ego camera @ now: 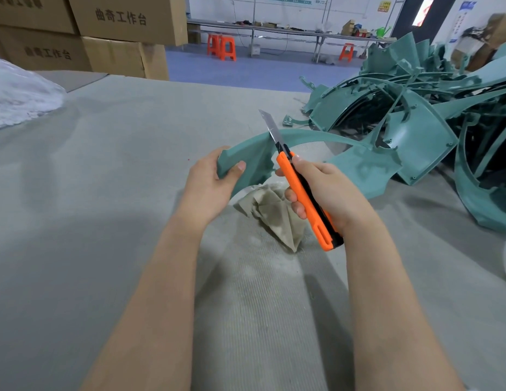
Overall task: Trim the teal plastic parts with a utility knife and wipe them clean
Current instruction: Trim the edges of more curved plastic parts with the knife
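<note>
My left hand (211, 183) grips the near left end of a curved teal plastic part (359, 165), thumb on top. My right hand (324, 193) grips an orange and black utility knife (302, 193). The knife's blade is extended and points up and away, lying against the part's upper edge near its left end. A crumpled beige cloth (274, 210) lies on the table just below the part, between my hands.
A big heap of teal plastic parts (432, 108) fills the table's right side. The grey felt-covered table (105, 221) stretches left. A white plastic bag (17, 94) lies at far left, cardboard boxes (119, 32) behind it. Orange stools (222, 48) stand on the floor beyond.
</note>
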A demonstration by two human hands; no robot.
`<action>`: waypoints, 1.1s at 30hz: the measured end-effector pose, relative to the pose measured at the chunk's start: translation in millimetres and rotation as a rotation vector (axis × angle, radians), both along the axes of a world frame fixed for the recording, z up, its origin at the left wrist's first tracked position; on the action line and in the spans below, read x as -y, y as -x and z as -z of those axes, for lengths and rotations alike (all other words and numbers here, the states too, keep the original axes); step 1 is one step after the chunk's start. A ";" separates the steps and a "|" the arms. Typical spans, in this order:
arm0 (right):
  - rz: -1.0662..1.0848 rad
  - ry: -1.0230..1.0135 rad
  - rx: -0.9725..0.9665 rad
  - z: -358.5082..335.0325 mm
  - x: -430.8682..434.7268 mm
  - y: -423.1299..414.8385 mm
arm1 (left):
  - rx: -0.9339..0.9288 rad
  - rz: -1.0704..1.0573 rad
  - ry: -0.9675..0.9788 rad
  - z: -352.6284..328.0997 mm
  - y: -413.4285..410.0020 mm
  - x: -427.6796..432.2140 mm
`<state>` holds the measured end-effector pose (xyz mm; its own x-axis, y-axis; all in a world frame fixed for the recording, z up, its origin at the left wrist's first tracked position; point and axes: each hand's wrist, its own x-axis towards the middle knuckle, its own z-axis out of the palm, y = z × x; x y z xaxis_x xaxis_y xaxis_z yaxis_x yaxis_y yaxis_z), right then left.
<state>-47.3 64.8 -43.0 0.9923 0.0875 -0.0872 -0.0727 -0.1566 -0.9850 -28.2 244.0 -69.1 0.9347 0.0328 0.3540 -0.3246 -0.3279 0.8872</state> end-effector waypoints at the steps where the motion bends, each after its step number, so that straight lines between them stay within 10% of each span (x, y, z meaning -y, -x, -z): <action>1: -0.003 -0.015 -0.010 -0.8 0.8 0.8 | 0.000 0.006 -0.007 0.3 -0.8 -0.6; 7: -0.218 -0.113 -0.025 -4.9 -18.9 11.0 | 0.038 0.031 -0.155 3.0 -1.9 9.8; 13: 0.020 -0.192 0.121 -6.8 -15.6 10.3 | 0.053 -0.028 0.000 5.1 -2.7 3.5; 20: 0.138 0.315 0.365 7.8 -13.1 -1.6 | 0.129 -0.245 -0.143 4.8 -5.2 0.5; 33: 0.064 0.530 0.488 29.3 -11.2 -15.8 | 0.080 -0.261 -0.183 8.7 -7.0 -2.0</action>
